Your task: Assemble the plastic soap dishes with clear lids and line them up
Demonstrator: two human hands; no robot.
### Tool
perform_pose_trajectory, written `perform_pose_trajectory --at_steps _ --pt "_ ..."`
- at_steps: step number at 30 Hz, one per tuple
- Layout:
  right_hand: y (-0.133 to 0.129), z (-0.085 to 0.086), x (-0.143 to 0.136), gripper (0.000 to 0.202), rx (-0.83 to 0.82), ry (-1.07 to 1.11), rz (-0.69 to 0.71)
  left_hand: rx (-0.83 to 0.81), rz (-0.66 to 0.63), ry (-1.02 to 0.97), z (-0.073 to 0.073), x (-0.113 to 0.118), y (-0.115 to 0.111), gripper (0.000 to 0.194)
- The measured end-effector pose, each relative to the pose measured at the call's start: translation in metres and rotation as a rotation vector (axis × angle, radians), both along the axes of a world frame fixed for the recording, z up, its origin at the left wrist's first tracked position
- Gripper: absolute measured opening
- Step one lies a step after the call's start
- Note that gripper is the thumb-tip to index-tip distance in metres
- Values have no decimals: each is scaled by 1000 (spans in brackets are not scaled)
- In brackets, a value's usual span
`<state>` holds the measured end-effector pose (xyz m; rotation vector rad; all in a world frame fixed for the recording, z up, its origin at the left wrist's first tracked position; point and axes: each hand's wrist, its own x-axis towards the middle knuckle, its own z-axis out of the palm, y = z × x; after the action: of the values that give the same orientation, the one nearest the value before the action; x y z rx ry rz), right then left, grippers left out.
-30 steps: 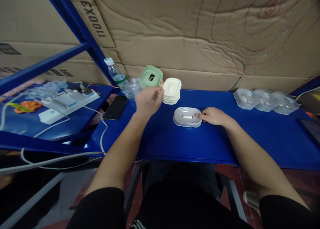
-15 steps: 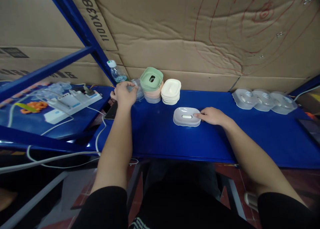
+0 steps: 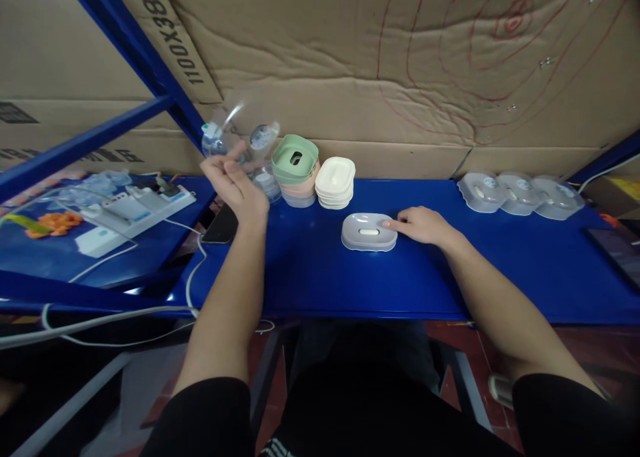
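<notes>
My left hand (image 3: 237, 187) grips a clear plastic lid (image 3: 240, 114) with a round label, raised above the table at the back left and blurred by motion. More clear lids (image 3: 269, 184) stand just behind that wrist. My right hand (image 3: 423, 225) has its thumb on the right rim of a grey soap dish (image 3: 370, 238), which lies on the table with a white oval piece in its middle. Behind the dish are a stack of cream trays (image 3: 336, 177) and a stack of green, pink and grey dishes (image 3: 296, 160).
Three soap dishes with clear lids (image 3: 520, 194) stand in a row at the back right. A water bottle (image 3: 213, 140), a dark phone-like object (image 3: 223, 225) and a power strip (image 3: 135, 224) with cables lie left. Cardboard (image 3: 350, 104) walls the back; a dark tablet-like object (image 3: 613, 254) is far right.
My left hand has lifted the clear lid up from beside the green stack and turned its palm upward. My right hand stays on the grey dish. The view has shifted slightly.
</notes>
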<state>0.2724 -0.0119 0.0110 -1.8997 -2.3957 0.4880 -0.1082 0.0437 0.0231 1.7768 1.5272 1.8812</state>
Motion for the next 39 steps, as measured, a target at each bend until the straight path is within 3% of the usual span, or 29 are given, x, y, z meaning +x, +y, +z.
perform_pose_trajectory --at_steps 1,3,6,9,12,15,20,31,39 --pt "0 0 0 70 55 51 -27 64 55 -73 -1 11 -5 47" --pt "-1 0 0 64 186 201 -66 72 -19 -111 -6 34 -16 50" --pt "-5 1 -2 66 340 465 -56 -35 -379 -77 -18 69 -32 53" --pt "-10 1 -5 75 369 617 -5 -249 -700 -2 -29 93 -44 51" --pt "-12 2 -8 67 352 630 3 -415 -828 5 -37 104 -46 50" --pt "-12 2 -10 63 329 592 -36 -487 -740 56 -39 103 -43 54" --pt "-7 -1 -9 69 284 443 -44 -452 -505 386 -36 96 -43 63" --pt "2 -9 -7 73 130 141 -24 -619 -528 771 -27 100 -45 56" --pt "4 -15 -8 74 85 64 -50 -663 -535 806 -29 99 -42 54"
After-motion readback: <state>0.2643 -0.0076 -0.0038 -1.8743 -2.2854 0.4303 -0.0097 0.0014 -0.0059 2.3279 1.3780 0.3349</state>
